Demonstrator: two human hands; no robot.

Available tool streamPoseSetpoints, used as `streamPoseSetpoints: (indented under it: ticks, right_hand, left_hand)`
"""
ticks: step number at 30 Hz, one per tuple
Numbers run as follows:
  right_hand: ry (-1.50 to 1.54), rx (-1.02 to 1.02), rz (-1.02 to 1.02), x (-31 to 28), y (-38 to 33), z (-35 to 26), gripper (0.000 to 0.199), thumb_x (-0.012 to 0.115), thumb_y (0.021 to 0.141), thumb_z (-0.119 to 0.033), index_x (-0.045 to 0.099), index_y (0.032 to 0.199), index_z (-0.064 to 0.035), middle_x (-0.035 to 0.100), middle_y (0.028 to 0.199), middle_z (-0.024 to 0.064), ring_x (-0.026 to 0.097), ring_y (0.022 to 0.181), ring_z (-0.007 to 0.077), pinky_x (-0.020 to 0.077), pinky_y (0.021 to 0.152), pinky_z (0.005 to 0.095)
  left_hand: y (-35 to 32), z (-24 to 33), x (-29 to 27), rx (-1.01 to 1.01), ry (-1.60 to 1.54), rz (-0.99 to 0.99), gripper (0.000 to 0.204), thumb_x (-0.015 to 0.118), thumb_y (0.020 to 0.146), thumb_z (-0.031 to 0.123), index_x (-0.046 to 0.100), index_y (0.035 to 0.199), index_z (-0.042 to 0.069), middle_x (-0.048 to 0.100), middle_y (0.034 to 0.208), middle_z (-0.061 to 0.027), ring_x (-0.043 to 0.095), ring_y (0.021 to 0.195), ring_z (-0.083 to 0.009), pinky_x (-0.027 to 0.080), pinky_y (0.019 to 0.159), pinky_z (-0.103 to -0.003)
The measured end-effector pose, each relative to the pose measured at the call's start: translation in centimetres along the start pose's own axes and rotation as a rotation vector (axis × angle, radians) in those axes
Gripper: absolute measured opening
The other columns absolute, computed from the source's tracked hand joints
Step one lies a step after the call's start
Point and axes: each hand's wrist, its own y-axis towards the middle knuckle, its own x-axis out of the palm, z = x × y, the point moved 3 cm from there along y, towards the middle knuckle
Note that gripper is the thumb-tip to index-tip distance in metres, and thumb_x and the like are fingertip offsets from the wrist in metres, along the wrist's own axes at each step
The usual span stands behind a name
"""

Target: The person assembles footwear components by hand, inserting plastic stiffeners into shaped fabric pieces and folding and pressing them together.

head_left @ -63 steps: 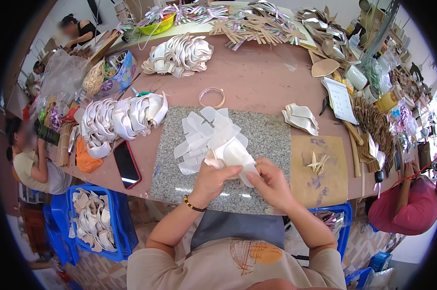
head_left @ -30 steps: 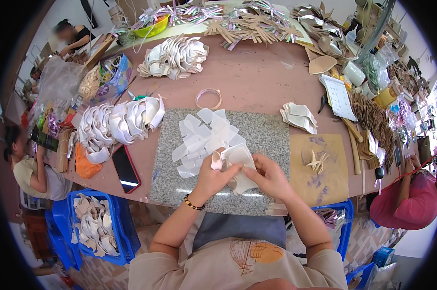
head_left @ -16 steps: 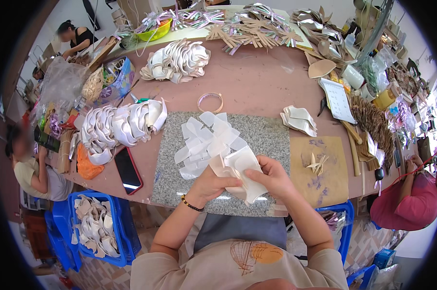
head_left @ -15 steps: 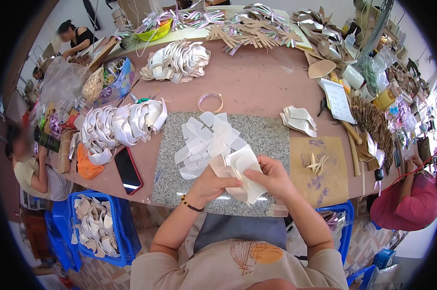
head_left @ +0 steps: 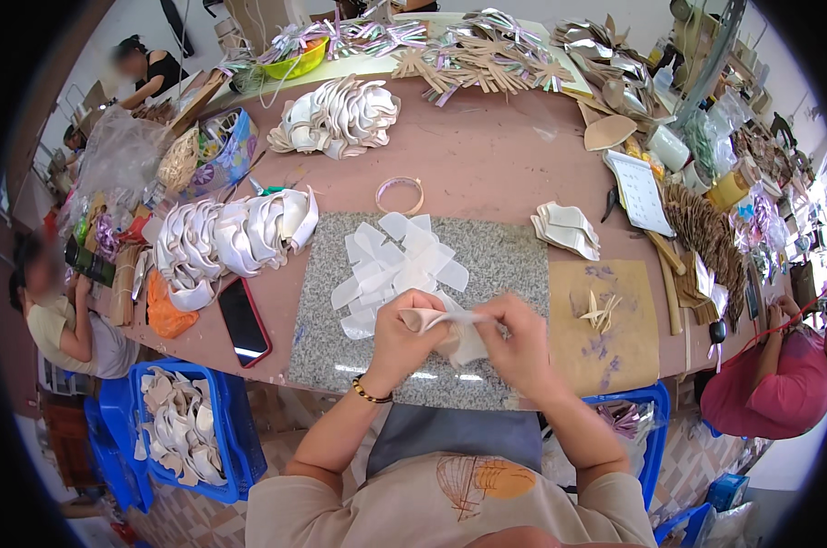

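Note:
Over the front of the grey granite slab, my left hand pinches a cream, leather-like cut piece, its upper edge curled. My right hand is closed on the other end of that piece, its fingertips slightly blurred. Whether a second layer lies in the grip, I cannot tell. Just beyond my hands, thin translucent white pieces lie spread in an overlapping pile on the slab. A small stack of cream pieces rests by the slab's far right corner.
Rows of white curved pieces and a phone lie to the left. A tape roll sits past the slab. Brown paper with pale slivers lies at right. Blue crates stand below; co-workers sit at both sides.
My hands have drawn the cream piece up and turned it, so its broad face now shows as a curled edge. The right hand has shifted slightly right. The translucent pile stays put.

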Motion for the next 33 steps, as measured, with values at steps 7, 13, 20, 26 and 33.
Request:
streamPoseSetpoints:
  ticks: [7,13,20,26,33]
  right_hand:
    - [-0.331,-0.808,0.245,0.0,-1.1,-3.1,0.037,0.06,0.057,0.012,0.058,0.092,0.0007,0.061,0.093,0.0148,0.06,0.079,0.0305,0.0503,0.068,0.0366]
    - [-0.507,-0.767,0.158,-1.0,-0.7,-2.8,0.045,0.064,0.055,0.003,0.058,0.1,0.0025,0.061,0.097,0.0139,0.059,0.084,0.0298,0.0492,0.072,0.0385]
    - [-0.702,-0.839,0.105,-0.5,-0.7,-4.4,0.04,0.06,0.059,-0.007,0.058,0.099,0.0015,0.061,0.095,0.0113,0.058,0.082,0.0254,0.0467,0.071,0.0351]
    - [-0.788,-0.943,0.143,-0.6,-1.1,-4.3,0.034,0.059,0.062,-0.013,0.061,0.093,-0.0011,0.061,0.088,0.0083,0.058,0.079,0.0222,0.0464,0.07,0.0343]
    - [-0.872,-1.012,0.19,-1.7,-1.6,-3.0,0.018,0.061,0.061,-0.019,0.054,0.071,-0.0063,0.053,0.072,0.0042,0.054,0.068,0.0199,0.0435,0.062,0.0325]
  left_hand:
    - [-0.2,2.1,0.4,0.758,0.378,0.108,0.023,0.071,0.068,0.002,0.049,0.072,0.003,0.061,0.083,-0.0099,0.057,0.072,-0.0163,0.045,0.062,-0.026]
    - [-1.1,3.9,1.2,0.924,0.634,0.158,0.036,0.074,0.064,0.009,0.052,0.093,0.007,0.061,0.091,-0.0091,0.057,0.088,-0.0243,0.041,0.084,-0.041]
    - [-3.5,5.2,2.2,1.22,1.239,0.229,0.017,0.065,0.07,0.017,0.064,0.086,0.012,0.062,0.086,0.001,0.055,0.095,-0.0187,0.026,0.099,-0.045]
    - [-3.9,5.1,1.6,1.263,1.289,0.202,0.017,0.066,0.069,0.013,0.064,0.085,0.012,0.062,0.084,0.0024,0.057,0.089,-0.0158,0.027,0.097,-0.044]
    - [-4.9,4.8,1.3,1.395,1.283,0.247,0.019,0.067,0.071,0.012,0.06,0.088,0.014,0.062,0.086,0.0029,0.056,0.087,-0.0153,0.028,0.096,-0.045]
